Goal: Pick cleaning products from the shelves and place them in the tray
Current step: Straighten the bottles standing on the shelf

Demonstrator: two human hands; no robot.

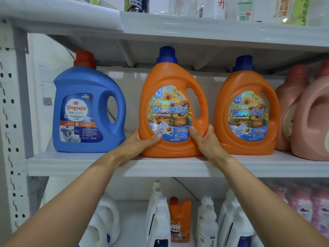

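Orange detergent jug (pixel 170 107) stood on the shelf (pixel 160 166), both hands, left hand (pixel 140 143) and right hand (pixel 204 139), clamped round its base, apparently to lift its weight.

Both hands, left (pixel 137 145) and right (pixel 204 141), grip middle orange Hewisy jug (pixel 170 82) low, upright on shelf (pixel 74 165).

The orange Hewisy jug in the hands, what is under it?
The orange Hewisy jug stands on the white shelf board, gripped low by the left hand and right hand. The board beneath its base is covered.
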